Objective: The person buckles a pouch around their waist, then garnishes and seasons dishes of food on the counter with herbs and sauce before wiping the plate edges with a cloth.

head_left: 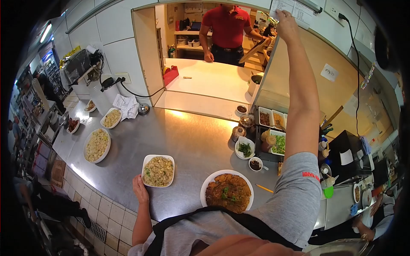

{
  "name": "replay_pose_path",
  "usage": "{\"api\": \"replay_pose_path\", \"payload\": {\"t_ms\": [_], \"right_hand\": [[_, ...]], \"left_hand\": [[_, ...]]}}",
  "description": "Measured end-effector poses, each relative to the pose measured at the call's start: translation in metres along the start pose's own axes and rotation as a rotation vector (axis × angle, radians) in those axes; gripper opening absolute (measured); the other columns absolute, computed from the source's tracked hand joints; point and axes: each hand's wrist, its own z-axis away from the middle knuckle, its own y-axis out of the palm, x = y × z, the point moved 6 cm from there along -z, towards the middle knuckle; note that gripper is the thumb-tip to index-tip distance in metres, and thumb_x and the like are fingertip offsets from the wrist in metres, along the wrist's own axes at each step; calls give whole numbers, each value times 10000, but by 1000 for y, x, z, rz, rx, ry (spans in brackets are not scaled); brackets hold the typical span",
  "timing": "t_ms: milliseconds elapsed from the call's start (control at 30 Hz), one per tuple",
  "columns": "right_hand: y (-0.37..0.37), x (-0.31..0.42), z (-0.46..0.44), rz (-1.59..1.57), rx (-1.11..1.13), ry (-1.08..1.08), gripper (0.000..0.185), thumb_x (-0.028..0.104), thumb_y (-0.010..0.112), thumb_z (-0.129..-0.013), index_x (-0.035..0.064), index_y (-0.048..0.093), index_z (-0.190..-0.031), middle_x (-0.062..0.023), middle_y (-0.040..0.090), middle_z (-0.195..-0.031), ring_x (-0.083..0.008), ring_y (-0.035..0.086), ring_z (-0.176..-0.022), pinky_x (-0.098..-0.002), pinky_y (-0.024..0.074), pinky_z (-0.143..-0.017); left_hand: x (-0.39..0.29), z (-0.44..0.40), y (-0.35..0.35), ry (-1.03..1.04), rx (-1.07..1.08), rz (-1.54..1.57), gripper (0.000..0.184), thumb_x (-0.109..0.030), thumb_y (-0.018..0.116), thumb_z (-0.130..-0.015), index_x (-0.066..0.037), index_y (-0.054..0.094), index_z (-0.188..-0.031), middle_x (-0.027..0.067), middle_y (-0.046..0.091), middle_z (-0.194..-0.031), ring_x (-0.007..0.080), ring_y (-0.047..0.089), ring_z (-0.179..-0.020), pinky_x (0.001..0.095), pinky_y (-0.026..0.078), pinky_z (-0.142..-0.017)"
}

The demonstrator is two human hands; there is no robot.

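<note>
My right arm is raised to the top of the view, where my right hand (287, 26) has its fingers closed on the lower edge of a white paper slip (282, 7). Another printed slip (302, 16) hangs beside it from a rail. Low on the left, my left hand (140, 189) rests on the steel counter with its fingers stretched along the side of a square white bowl of fried rice (158, 171). They seem to touch its rim. A round white plate (204, 197) holding a large browned dish with green garnish lies to the right of that bowl.
More rice bowls (97, 145) stand at the counter's left. A call bell (144, 109) sits near the serving window. Garnish bowls (245, 148), jars and topping trays (265, 116) line the right. A pencil (265, 188) lies near my sleeve. Someone in a red shirt (226, 26) stands beyond the window.
</note>
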Motion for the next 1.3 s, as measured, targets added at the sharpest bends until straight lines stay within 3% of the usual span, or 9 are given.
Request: {"api": "replay_pose_path", "payload": {"t_ms": [367, 767, 867, 967, 1067, 1100, 1200, 1233, 1300], "right_hand": [[-15, 35, 1, 116, 107, 183, 569, 60, 545, -783, 124, 437, -1338, -156, 501, -1283, -354, 516, -1132, -441, 472, -909], [-20, 31, 4, 141, 113, 178, 598, 90, 603, -762, 133, 423, -1331, -190, 490, -1295, -382, 526, -1127, -459, 473, -908], [-41, 46, 7, 14, 185, 258, 515, 70, 628, -729, 28, 478, -1219, -218, 488, -1234, -428, 500, -1079, -479, 454, -905], [-1, 21, -3, 199, 197, 173, 654, 137, 654, -749, 137, 404, -1353, -194, 494, -1297, -392, 523, -1128, -450, 467, -919], [34, -5, -11, 311, 390, 20, 613, 160, 660, -767, 110, 422, -1330, -185, 516, -1271, -369, 533, -1117, -422, 455, -938], [43, -8, -13, 292, 380, -18, 576, 160, 654, -776, 100, 442, -1308, -179, 527, -1256, -360, 537, -1111, -416, 453, -942], [62, -21, -19, 182, 236, -86, 469, 160, 633, -803, 68, 501, -1243, -158, 560, -1210, -334, 549, -1092, -396, 447, -954], [57, -26, -18, 125, 151, -95, 435, 160, 626, -812, 58, 521, -1221, -151, 570, -1195, -325, 553, -1086, -390, 445, -958], [31, -29, -6, -34, -81, -131, 373, 159, 612, -830, 37, 560, -1178, -137, 592, -1164, -307, 562, -1074, -377, 440, -966]], "left_hand": [[-1, -1, 0, -1, 9, 28, 391, -274, 373, -994, 40, 600, -1050, 169, 573, -1028, 295, 542, -970, 368, 410, -876], [-6, -1, 0, -13, 26, 16, 400, -280, 359, -999, 37, 599, -1045, 167, 570, -1015, 293, 539, -962, 369, 404, -876], [-7, -1, 0, 1, 23, 22, 411, -287, 351, -999, 37, 599, -1049, 172, 573, -1026, 300, 538, -972, 371, 400, -884], [-2, -2, 2, 9, 25, 40, 428, -302, 348, -995, 40, 597, -1062, 180, 576, -1057, 313, 536, -999, 375, 396, -902], [4, -4, 2, -15, 31, -7, 431, -308, 361, -978, 32, 603, -1084, 192, 581, -1096, 322, 534, -1043, 383, 385, -941], [-5, -6, -1, 22, 41, -5, 424, -311, 369, -975, 19, 604, -1095, 187, 587, -1097, 319, 535, -1051, 384, 381, -949], [5, -5, -9, -121, -48, 35, 407, -324, 392, -974, -5, 603, -1114, 168, 600, -1089, 307, 540, -1057, 373, 389, -941], [11, -6, -11, -140, -100, 76, 384, -309, 417, -972, -6, 599, -1121, 149, 603, -1028, 258, 582, -980, 343, 429, -880], [36, -12, -6, -378, -97, 319, 364, -304, 443, -969, -12, 602, -1116, 117, 590, -956, 204, 604, -877, 313, 493, -745]]}}
